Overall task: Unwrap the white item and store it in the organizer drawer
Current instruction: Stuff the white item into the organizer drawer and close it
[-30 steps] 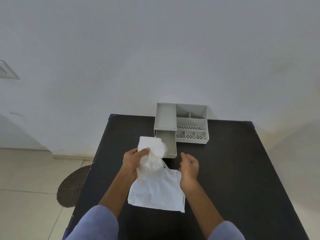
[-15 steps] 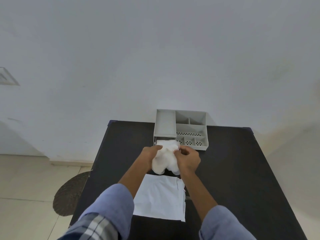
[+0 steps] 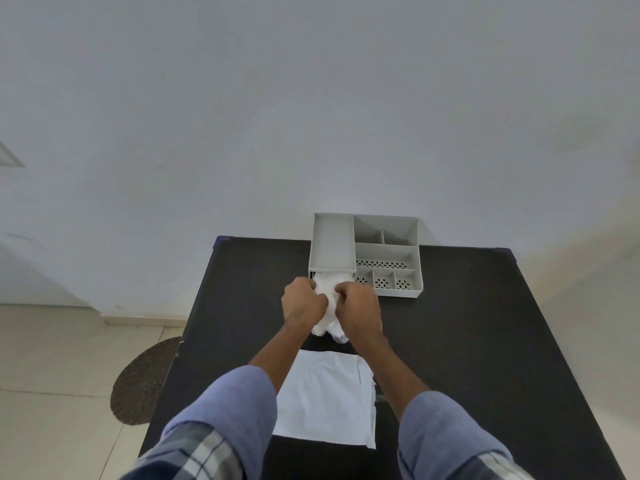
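Note:
A crumpled white item (image 3: 330,289) sits bunched at the mouth of the open drawer of the grey organizer (image 3: 332,242), at the table's far edge. My left hand (image 3: 303,303) grips its left side and my right hand (image 3: 358,306) grips its right side, both pressed close together. The lower end of the white item pokes out below my hands. The drawer itself is almost wholly hidden under the item and my hands. A flat white wrapper (image 3: 327,400) lies on the table between my forearms.
The black table (image 3: 467,341) runs from the wall toward me. The organizer's right half has several small open compartments (image 3: 386,254), some perforated. A brown round mat (image 3: 145,382) lies on the tiled floor to the left.
One second ago only my left hand held the white item above the wrapper. Both hands then closed on it and pushed it forward to the drawer opening.

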